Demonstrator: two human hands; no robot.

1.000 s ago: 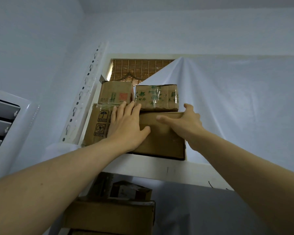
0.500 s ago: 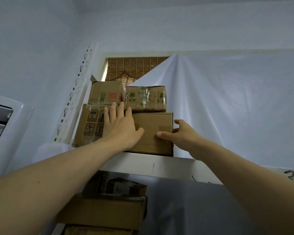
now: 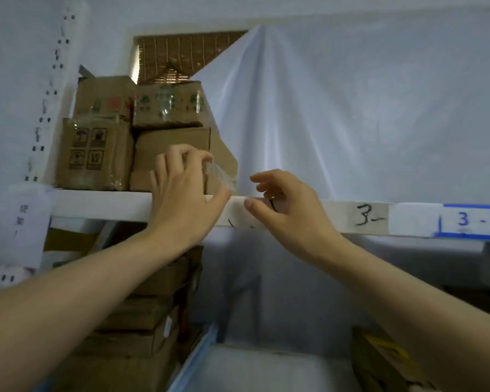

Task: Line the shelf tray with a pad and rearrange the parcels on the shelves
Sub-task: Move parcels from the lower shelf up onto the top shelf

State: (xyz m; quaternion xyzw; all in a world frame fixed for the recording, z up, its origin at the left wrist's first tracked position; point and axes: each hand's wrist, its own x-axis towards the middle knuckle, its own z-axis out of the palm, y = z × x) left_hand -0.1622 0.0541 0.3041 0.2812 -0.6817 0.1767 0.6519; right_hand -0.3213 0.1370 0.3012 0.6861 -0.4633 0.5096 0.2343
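Note:
Several cardboard parcels are stacked at the left end of the top shelf [image 3: 96,205]. A plain brown box [image 3: 173,145] stands at the bottom right of the stack, beside a box with handling symbols [image 3: 94,154]. Two smaller boxes [image 3: 105,100] [image 3: 167,104] lie on top. My left hand [image 3: 181,193] is at the plain box's lower front corner, fingers bent, next to a loose flap of clear tape [image 3: 222,178]. My right hand [image 3: 283,205] hovers in front of the shelf edge, fingers apart, holding nothing. A white pad-like surface [image 3: 266,369] lies on the lower level.
A white sheet [image 3: 337,108] hangs behind the shelf, and a bamboo blind [image 3: 181,55] shows above the stack. Labels "3-" [image 3: 367,219] and "3-3" [image 3: 480,220] mark the shelf edge. More boxes [image 3: 142,321] are piled below left, a yellow-marked parcel [image 3: 385,360] below right.
Both hands have come off the plain brown box and dropped toward the shelf edge. The view has tilted down and to the right, revealing the lower shelf.

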